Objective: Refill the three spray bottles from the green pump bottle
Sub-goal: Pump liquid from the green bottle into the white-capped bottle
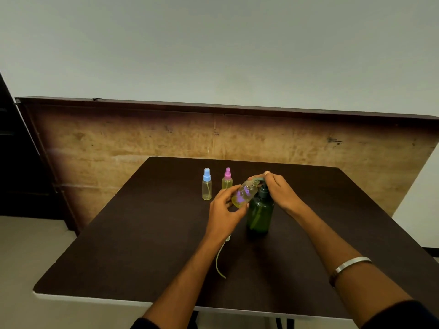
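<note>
Filling the last open spray bottle (244,194), tilted in left hand (224,210) fingers under the green pump bottle (260,216) spout, right hand (280,189) pressing; blue-capped bottle (207,185) and pink-capped bottle (227,178) apparently done.

Dark brown table (142,233), worn wooden board (142,138) leaning behind it — pale plain wall (213,43), beige floor (23,245)

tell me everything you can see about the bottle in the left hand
The uncapped spray bottle is small, of clear plastic, with a threaded open neck and yellowish liquid pooled in its lower part; purple glints show on its wall. It is tilted, mouth up and to the right, at the spout of the green pump bottle. The left hand grips its body above the dark table. The right hand rests on the pump head.
</note>
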